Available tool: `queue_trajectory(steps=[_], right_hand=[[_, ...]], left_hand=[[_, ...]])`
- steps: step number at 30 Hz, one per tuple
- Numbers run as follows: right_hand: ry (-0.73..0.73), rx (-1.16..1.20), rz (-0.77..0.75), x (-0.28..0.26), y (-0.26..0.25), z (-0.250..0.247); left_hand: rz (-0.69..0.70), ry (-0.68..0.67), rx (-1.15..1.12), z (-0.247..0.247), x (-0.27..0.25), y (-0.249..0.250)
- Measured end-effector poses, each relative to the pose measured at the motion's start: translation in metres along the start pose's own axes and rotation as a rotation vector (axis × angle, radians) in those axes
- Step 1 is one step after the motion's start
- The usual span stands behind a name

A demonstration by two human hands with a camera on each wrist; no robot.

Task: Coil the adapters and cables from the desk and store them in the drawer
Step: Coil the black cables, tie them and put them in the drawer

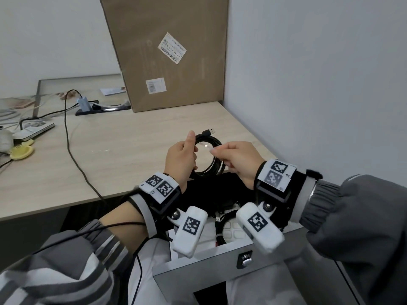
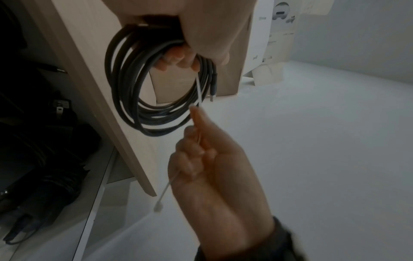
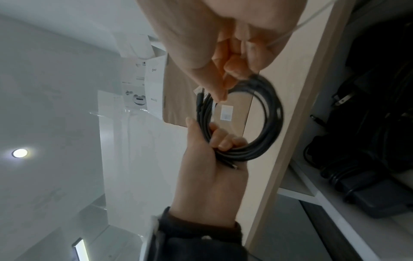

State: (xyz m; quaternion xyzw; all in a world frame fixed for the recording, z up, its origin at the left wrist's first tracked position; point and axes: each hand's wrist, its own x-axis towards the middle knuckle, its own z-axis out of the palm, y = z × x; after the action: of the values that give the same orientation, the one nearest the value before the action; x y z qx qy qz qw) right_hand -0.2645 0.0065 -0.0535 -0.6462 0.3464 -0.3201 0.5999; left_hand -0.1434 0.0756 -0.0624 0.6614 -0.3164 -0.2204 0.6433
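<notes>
A black cable wound into a coil [image 1: 218,165] hangs over the desk's front edge, its USB plug [image 1: 208,131] sticking up. My left hand [image 1: 187,157] grips the coil's left side, thumb raised; in the right wrist view its fingers [image 3: 225,141] wrap the strands. My right hand [image 1: 220,151] pinches a thin white tie [image 2: 198,91] that runs from the left hand's fingers across the coil [image 2: 134,98]; the tie's tail [image 2: 162,196] hangs below my right hand [image 2: 201,155]. Under both wrists the drawer [image 1: 220,256] stands open with a coiled cable [image 1: 220,231] inside.
A tall cardboard box [image 1: 171,51] leans against the back wall, and a wall closes the right side. A long black cord [image 1: 68,137] crosses the desk [image 1: 123,150] to a power strip [image 1: 99,108]. A yellow hairbrush [image 1: 22,151] lies far left. Black adapters [image 3: 368,159] fill the drawer's rear.
</notes>
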Motion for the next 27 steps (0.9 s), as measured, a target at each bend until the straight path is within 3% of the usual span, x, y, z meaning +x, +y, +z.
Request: queue_trajectory(steps=[3, 11, 15, 21, 27], right_hand=[[-0.044, 0.046, -0.027, 0.0, -0.009, 0.01], [-0.065, 0.109, -0.003, -0.001, -0.001, 0.018], [-0.096, 0.131, 0.05, -0.001, 0.001, 0.021], [-0.19, 0.108, 0.107, -0.005, -0.014, 0.01], [-0.339, 0.239, 0.049, -0.008, -0.033, -0.011]], left_hand=[[-0.019, -0.053, 0.013, 0.004, -0.003, 0.003], [-0.235, -0.063, -0.168, 0.004, 0.003, 0.01], [-0.157, 0.014, -0.162, 0.005, 0.006, 0.013], [0.009, 0.128, 0.025, 0.0, 0.011, 0.005], [0.069, 0.073, 0.055, -0.008, 0.009, 0.005]])
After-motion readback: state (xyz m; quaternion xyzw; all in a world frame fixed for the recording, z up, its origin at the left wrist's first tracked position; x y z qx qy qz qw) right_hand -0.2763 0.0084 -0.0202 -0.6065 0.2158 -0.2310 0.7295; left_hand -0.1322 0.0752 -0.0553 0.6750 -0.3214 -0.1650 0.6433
